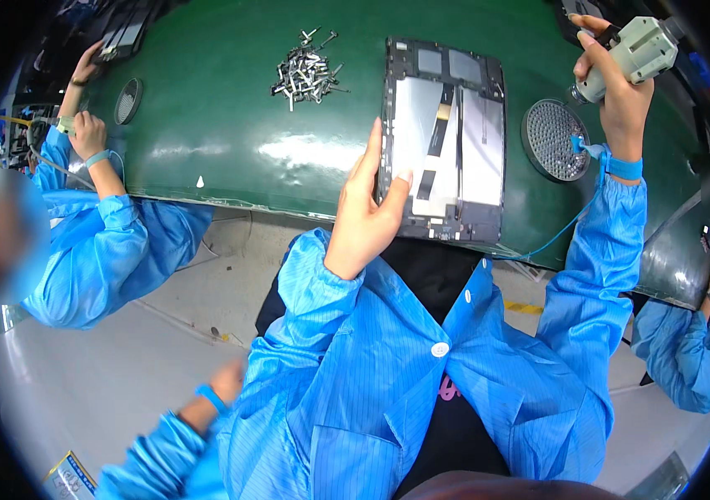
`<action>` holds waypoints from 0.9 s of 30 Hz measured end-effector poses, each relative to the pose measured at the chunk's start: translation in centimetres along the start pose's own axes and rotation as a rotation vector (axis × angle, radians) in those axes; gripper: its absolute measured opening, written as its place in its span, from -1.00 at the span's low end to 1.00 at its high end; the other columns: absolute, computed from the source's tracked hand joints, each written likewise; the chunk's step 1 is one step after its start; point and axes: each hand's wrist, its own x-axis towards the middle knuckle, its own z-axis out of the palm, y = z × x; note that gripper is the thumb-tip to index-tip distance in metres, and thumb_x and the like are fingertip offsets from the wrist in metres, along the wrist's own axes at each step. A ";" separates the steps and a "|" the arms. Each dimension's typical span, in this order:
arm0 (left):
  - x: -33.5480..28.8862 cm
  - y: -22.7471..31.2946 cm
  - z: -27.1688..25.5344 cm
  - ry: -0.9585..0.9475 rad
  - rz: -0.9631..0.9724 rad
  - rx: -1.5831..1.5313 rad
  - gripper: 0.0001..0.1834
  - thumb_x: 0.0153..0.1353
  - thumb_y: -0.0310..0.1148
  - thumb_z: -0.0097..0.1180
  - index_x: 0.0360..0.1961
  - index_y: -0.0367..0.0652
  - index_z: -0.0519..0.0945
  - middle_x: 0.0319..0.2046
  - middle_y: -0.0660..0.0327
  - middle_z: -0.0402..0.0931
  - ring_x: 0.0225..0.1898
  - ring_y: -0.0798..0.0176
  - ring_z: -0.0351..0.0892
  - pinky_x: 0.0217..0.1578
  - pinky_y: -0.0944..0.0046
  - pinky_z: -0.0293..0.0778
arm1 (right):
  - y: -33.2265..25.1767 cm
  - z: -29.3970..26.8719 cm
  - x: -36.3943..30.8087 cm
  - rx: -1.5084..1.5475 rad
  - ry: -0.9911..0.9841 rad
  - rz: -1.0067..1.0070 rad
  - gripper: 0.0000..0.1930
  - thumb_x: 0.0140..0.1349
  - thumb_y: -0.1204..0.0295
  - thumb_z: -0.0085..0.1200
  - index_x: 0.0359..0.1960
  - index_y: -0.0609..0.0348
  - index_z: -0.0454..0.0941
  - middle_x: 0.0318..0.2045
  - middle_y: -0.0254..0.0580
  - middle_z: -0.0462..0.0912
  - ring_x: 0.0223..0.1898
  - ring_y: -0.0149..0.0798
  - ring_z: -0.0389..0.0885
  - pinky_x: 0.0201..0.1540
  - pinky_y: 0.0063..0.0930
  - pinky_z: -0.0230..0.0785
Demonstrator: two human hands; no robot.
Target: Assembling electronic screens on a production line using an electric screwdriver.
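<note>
A tablet with its inside exposed [481, 142] lies on the green bench in front of me, showing a dark frame, silver panels and a black flat cable. My left hand [369, 204] grips its lower left edge, thumb over the inner panel and fingers along the side. Over to the right, my right hand [621, 104] is wrapped round a pale electric screwdriver [642, 52], whose tip end points down and left above the bench. Below that end sits a round dish with a dimpled grey surface [550, 150]. Around my right wrist goes a blue strap with a thin cord.
A heap of small silver metal parts [309, 73] lies on the green bench [230, 125], left of the tablet. Co-workers in blue sit at both sides; the left one has another round dish [127, 102] nearby. Another person's arm [196, 412] reaches in at lower left.
</note>
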 end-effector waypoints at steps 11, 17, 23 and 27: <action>23.7 3.7 -11.0 -0.211 0.410 1.058 -0.75 0.19 -0.32 0.42 -0.10 -0.07 0.74 -0.19 0.18 0.66 -0.20 0.15 0.65 -0.13 0.15 0.55 | -0.2 1.8 0.8 0.075 -0.032 -0.035 -0.69 0.32 0.40 0.22 -0.07 0.47 0.65 -0.57 -0.19 0.61 -0.50 -0.42 0.58 -0.41 -0.55 0.35; 30.3 4.1 -10.9 -0.792 0.242 1.220 -0.82 0.21 -0.32 0.40 -0.22 -0.12 0.69 -0.10 0.20 0.59 -0.01 0.16 0.57 -0.01 0.17 0.49 | -0.6 3.6 0.5 0.089 -0.067 -0.038 -0.73 0.31 0.42 0.24 -0.08 0.40 0.67 -0.48 -0.14 0.69 -0.59 -0.47 0.52 -0.47 -0.57 0.36; 27.7 6.4 -12.4 -0.488 0.357 0.756 -0.71 0.33 -0.38 0.31 0.06 -0.14 0.71 -0.23 0.29 0.65 -0.13 0.42 0.60 -0.01 0.36 0.50 | -1.8 6.3 0.8 0.188 -0.016 0.009 -0.83 0.30 0.48 0.27 -0.16 0.32 0.65 -0.53 -0.26 0.63 -0.68 -0.45 0.51 -0.64 -0.57 0.35; 22.2 5.4 -6.8 -0.368 0.201 0.326 -0.65 0.36 -0.38 0.30 0.11 -0.34 0.69 -0.11 0.13 0.73 -0.10 0.31 0.71 -0.03 0.31 0.61 | -2.5 8.1 1.5 0.192 -0.069 0.083 -0.83 0.34 0.43 0.25 -0.18 0.30 0.65 -0.49 -0.22 0.67 -0.68 -0.44 0.53 -0.65 -0.57 0.35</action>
